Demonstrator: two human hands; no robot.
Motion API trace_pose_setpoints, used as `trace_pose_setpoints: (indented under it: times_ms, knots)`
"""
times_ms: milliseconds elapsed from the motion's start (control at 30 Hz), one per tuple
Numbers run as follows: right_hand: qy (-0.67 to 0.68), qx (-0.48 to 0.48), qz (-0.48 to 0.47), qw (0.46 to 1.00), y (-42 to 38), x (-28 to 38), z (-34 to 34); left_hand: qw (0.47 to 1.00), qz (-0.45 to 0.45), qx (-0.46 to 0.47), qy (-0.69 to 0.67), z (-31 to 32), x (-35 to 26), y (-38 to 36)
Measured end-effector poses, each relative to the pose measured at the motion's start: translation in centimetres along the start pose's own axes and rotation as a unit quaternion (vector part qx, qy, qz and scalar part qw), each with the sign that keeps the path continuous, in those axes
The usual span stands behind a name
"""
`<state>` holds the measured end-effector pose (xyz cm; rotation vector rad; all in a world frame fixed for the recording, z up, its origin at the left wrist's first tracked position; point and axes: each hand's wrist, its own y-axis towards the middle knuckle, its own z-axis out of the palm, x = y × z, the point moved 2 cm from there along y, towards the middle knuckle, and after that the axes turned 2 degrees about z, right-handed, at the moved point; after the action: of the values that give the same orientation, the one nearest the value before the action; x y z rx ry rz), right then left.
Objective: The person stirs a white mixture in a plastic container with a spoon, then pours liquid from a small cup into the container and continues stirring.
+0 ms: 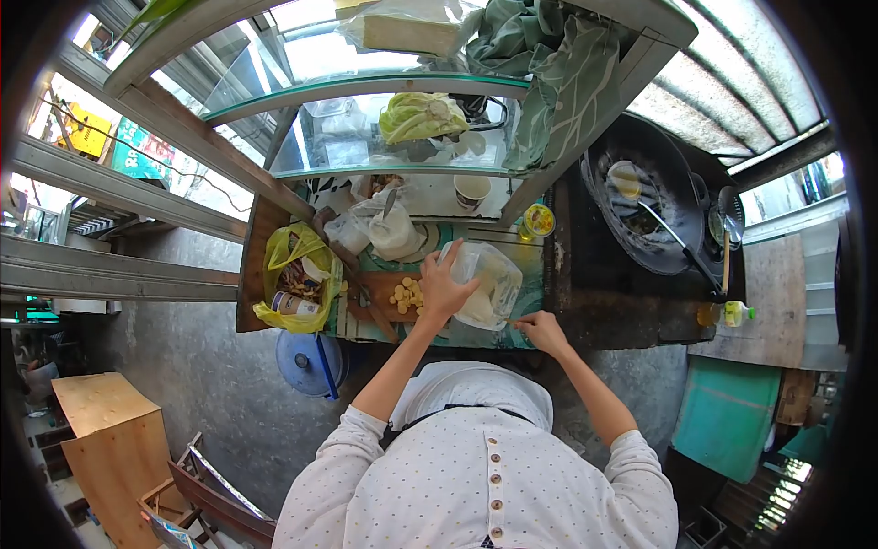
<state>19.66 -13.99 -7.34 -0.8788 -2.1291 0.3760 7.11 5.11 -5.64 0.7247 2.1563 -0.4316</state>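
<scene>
A clear plastic bag with pale contents lies on the green patterned counter in front of me. My left hand is at the bag's left side, fingers spread and thumb over its edge. Close to the bag's lower right corner is my right hand, its fingers pinched together; what they hold, if anything, is too small to make out. Round yellowish slices sit on a wooden cutting board, left of my left hand. Along the board's left side lies a knife.
To the left stands a yellow plastic bag with scraps and a can. A white bag, a paper cup and a yellow-topped jar are behind. At right, a black wok holds a ladle. Glass shelves overhang the counter.
</scene>
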Motion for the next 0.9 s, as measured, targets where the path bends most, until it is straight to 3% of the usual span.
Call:
trace_pose_setpoints:
  times_ms: [133, 200, 233, 300, 433, 500, 533, 600, 733, 833, 900]
  knots:
    - [0.025, -0.078, -0.045, 0.996, 0.1, 1.0, -1.2, 1.0, 0.005, -0.005, -0.01, 0.0, 0.4, 0.1]
    - [-0.079, -0.196, -0.086, 0.974, 0.4, 1.7, -1.5, 1.0, 0.006, -0.004, -0.009, 0.1, 0.2, 0.0]
    - [-0.079, -0.196, -0.086, 0.974, 0.8, 1.1, -1.1, 1.0, 0.006, -0.005, -0.008, 0.0, 0.2, 0.0]
    - [-0.185, -0.193, -0.067, 0.961, 1.8, -0.1, 0.2, 1.0, -0.002, -0.007, -0.002, 0.2, 0.2, 0.0]
    - [-0.181, -0.123, -0.037, 0.975, 0.7, -2.2, 2.0, 1.0, -0.008, -0.01, 0.005, 0.2, 0.4, 0.1]
    - [-0.05, -0.129, -0.09, 0.986, 0.1, -2.6, 2.7, 1.0, -0.008, -0.006, 0.005, 0.3, 0.1, 0.0]
    - [-0.05, -0.129, -0.091, 0.986, 0.1, -2.6, 2.5, 1.0, -0.009, -0.003, 0.006, 0.2, 0.0, 0.0]
    - [0.027, -0.022, -0.023, 0.999, 0.4, -2.4, 2.2, 1.0, -0.011, 0.001, 0.013, 0.0, -0.3, 0.0]
    - [0.024, 0.019, 0.017, 0.999, 0.9, -0.7, -0.5, 1.0, -0.002, -0.003, 0.017, 0.2, -0.1, -0.1]
    - [0.049, -0.035, -0.047, 0.997, 1.3, 0.5, -1.2, 1.0, 0.016, -0.018, 0.005, 0.3, 0.3, 0.1]
    - [-0.071, -0.201, -0.112, 0.97, 1.7, 0.8, -1.1, 1.0, 0.014, -0.018, 0.0, 0.3, 0.5, 0.0]
